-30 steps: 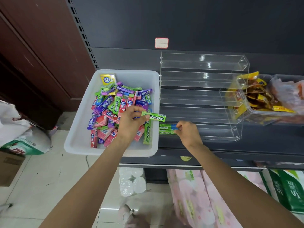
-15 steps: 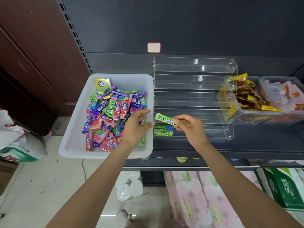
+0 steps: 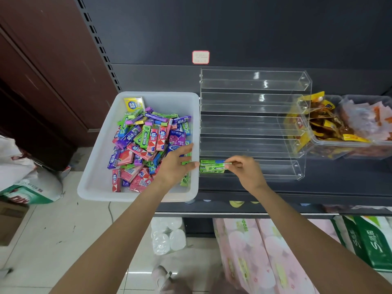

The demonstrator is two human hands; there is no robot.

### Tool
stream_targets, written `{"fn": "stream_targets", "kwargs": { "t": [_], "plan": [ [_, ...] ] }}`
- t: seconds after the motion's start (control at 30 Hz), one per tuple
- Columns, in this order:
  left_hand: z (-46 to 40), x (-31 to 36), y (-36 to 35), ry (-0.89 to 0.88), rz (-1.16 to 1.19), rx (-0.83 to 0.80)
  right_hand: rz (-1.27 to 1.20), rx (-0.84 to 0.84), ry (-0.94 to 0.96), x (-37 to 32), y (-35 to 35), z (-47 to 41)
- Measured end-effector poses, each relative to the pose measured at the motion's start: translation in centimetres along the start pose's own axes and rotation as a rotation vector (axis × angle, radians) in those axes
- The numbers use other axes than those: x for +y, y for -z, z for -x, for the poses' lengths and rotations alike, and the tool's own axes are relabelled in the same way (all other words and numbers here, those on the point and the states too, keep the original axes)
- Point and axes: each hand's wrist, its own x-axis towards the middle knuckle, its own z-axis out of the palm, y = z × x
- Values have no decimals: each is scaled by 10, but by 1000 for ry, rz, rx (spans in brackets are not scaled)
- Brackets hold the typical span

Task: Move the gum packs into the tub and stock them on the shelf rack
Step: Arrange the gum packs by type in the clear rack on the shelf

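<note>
Having been carried right from the white tub, a green Doublemint pack is pinched by the right hand onto the acrylic rack's near-left stack, while the left hand, now relaxed, holds nothing.

Two bare forearms are seen, uncovered from the lower edge of the view to the wrists; no sleeve, watch, ring or glove is worn. The left hand and right hand are bare. A pale slipper-like shoe is worn on one foot.
</note>
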Motion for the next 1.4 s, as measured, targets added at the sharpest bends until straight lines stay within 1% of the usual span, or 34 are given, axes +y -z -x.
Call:
{"fn": "stream_targets", "kwargs": {
  "t": [0.1, 0.2, 0.3, 0.4, 0.53, 0.7, 0.83, 0.9, 1.03, 1.13, 1.2, 1.3, 1.4],
  "plan": [
    [0, 0, 1, 1, -4, -2, 134, -33, 9, 2, -8, -4],
    [0, 1, 0, -1, -8, -3, 212, -45, 16, 2, -17, -6],
    [0, 1, 1, -2, -10, 1, 246, 24, -5, 2, -27, -6],
    [0, 1, 1, -3, -7, 0, 351, 93, 5, 4, -32, -5],
    [1, 0, 1, -6, -20, -1, 319, 54, -10, 5, -31, -6],
    [0, -2, 1, -9, -26, 2, 368, 12, -14, 7, -31, -7],
    [1, -1, 2, -45, -101, 17, 375, -13, -18, 2, -31, -9],
    [1, 1, 6, -70, -105, 80, 317, 18, -4, -10, -32, -12],
    [3, 4, 38, -149, -201, 308, 209, 129, 129, -57, -31, -23],
    [2, 3, 76, -161, -281, 485, 122, 156, 192, -99, -38, -35],
    [0, 1, 99, -150, -330, 542, 81, 143, 231, -121, -50, -44],
    [-6, -5, 128, -127, -433, 507, 77, 54, 269, -141, -78, -57],
    [-18, -14, 144, -115, -509, 379, 166, -81, 259, -146, -111, -69]
  ]
}}
